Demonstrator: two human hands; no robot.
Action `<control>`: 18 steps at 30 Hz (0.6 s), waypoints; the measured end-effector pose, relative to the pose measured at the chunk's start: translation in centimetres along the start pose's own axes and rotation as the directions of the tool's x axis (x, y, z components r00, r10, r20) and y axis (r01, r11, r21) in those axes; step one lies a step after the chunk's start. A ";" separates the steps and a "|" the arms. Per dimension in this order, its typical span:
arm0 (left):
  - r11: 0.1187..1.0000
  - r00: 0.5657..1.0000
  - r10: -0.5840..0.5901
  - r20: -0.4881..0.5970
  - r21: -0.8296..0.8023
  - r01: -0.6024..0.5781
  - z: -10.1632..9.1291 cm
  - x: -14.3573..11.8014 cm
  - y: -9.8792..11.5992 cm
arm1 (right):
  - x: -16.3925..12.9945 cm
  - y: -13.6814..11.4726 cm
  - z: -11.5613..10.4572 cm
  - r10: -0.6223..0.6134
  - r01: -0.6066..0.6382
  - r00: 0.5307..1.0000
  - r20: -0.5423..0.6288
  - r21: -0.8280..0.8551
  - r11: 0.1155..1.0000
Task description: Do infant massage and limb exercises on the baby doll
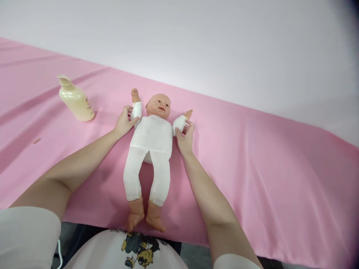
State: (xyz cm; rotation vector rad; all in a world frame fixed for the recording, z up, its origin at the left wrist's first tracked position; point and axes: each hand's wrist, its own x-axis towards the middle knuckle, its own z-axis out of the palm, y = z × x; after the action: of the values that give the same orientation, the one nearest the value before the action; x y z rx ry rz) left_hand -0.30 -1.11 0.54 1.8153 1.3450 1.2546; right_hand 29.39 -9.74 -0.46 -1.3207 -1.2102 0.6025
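A baby doll (151, 142) in a white cloth body lies on its back on the pink sheet (252, 157), head away from me, feet near the front edge. My left hand (125, 121) grips the doll's raised arm on the left side at its white sleeve. My right hand (185, 136) holds the doll's other arm, fingers curled round the sleeve near the wrist. Both of the doll's arms are spread outward.
A cream-coloured bottle (75, 100) with a spout stands tilted on the sheet at the far left. A small brown scrap (37, 141) lies left of my forearm. A pale wall (196, 45) rises behind the table. The sheet's front edge runs just before my body.
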 end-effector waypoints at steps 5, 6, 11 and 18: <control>0.998 0.999 0.043 0.002 0.040 -0.043 0.0 -0.1 -0.1 | 0.2 -0.1 -0.1 0.045 -0.041 0.998 0.045 -0.075 0.996; 0.996 0.998 0.066 -0.008 0.054 -0.065 0.0 -0.1 -0.1 | 0.3 -0.2 -0.1 0.043 -0.039 0.998 0.050 -0.085 0.996; 0.986 0.992 0.119 -0.031 0.123 -0.114 0.0 -0.2 -0.2 | 0.4 -0.1 -0.3 0.057 -0.048 0.996 0.075 -0.122 0.991; 0.954 0.995 0.051 0.084 0.290 -0.073 -0.6 -0.3 0.6 | 0.3 -0.1 -0.3 0.079 -0.059 0.990 0.116 -0.167 0.984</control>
State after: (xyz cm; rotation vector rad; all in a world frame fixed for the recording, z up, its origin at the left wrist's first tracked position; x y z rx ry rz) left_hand -0.57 -1.63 1.20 2.0988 1.5059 1.0488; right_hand 29.78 -9.60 -0.16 -1.4860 -1.3413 0.6525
